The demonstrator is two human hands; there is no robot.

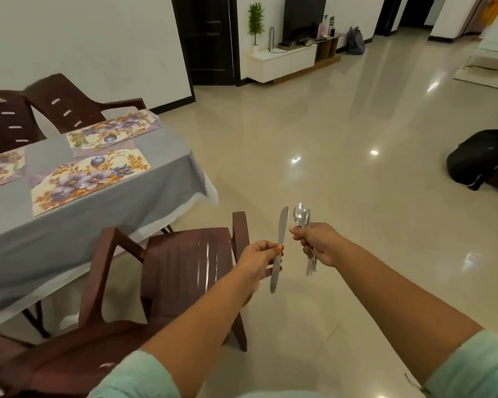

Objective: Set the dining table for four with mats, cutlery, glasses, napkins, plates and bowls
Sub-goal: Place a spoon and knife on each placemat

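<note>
The knife (278, 248) stands nearly upright in the air, blade tip up, over the floor (357, 139) just right of the nearest chair (184, 254). The left hand (258, 261) pinches it at mid-length between thumb and fingers. Just beside it, apart from the knife, the right hand (318, 244) has its grip curled round a bundle of cutlery (304, 225): a spoon bowl shows above the fist and fork tines hang below. Both arms reach forward in pale green sleeves. To the left, well apart from the hands, the surface (18, 239) wears a grey cloth with 3 floral mats (89, 179) in view. Another 2 brown chairs (55, 107) stand at its far side.
</note>
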